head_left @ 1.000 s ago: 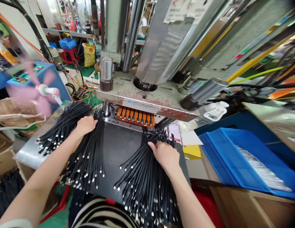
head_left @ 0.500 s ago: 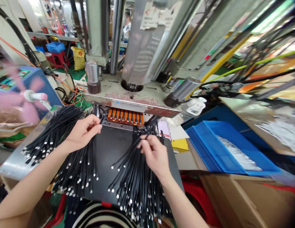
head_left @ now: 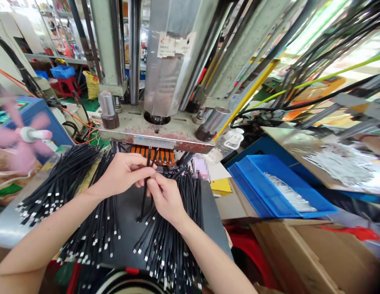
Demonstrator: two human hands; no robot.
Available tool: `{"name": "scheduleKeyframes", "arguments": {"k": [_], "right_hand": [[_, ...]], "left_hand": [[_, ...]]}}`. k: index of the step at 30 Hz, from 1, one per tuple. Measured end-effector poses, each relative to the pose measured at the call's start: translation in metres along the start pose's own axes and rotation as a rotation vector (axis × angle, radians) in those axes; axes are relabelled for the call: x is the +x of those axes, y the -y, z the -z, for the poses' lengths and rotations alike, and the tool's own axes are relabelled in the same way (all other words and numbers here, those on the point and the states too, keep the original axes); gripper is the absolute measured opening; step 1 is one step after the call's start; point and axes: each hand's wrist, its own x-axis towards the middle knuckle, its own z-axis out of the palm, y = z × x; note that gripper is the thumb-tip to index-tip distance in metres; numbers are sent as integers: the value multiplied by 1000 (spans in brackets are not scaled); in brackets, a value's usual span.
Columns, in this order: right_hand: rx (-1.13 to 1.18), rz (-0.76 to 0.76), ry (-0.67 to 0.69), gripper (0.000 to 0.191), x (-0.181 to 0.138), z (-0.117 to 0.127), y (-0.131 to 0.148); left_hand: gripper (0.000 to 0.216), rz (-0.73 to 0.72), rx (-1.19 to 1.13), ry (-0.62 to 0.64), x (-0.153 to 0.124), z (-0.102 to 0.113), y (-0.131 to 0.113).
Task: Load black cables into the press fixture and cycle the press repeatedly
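Note:
My left hand [head_left: 125, 175] and my right hand [head_left: 168, 200] meet in front of the press, fingertips nearly touching. Both are closed in a pinch around a black cable [head_left: 143, 206]; part of it hangs below the fingers toward the dark work plate [head_left: 128, 232]. Just behind the hands, an orange fixture [head_left: 168, 157] holds several black cable ends in a row, partly covered by my fingers. Beneath my right forearm spreads a bundle of black cables [head_left: 174, 245] with silvery connector tips. Another pile of black cables [head_left: 63, 179] lies beside my left forearm.
The press plate [head_left: 156, 132] with its metal posts stands over the fixture. A pink fan [head_left: 24, 134] is at left. Blue trays [head_left: 269, 196] with pale pieces, a white bottle [head_left: 233, 139] and a cardboard box [head_left: 300, 253] are at right.
My left hand has moved right, from the fixture's left side to its front. My right hand has shifted left, off the cable bundle, and both now hold a black cable. The view has shifted slightly.

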Motion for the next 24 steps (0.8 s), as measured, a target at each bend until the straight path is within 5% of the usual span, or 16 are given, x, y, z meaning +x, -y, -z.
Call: {"name": "scheduleKeyframes", "arguments": {"k": [3,6,12,17,21,24], "right_hand": [[-58,15,38,28,0,-4,-1],[-102,-82,207,24,-5,-13,-12],[-414,-179,576,25,-26,-28,-50],[-569,-224,797,12,-44,-4,-53],[-530,-244,919,13,-31,18,-45],[-464,-146,874,15,-1,14,-50]], "left_hand": [[16,25,-61,-82,2,1,5],[18,-9,-24,-291,4,10,18],[23,124,198,-673,-11,50,97],[27,334,439,-718,-38,77,164],[27,387,589,-726,-45,80,184],[27,407,629,-744,-43,81,191]]}}
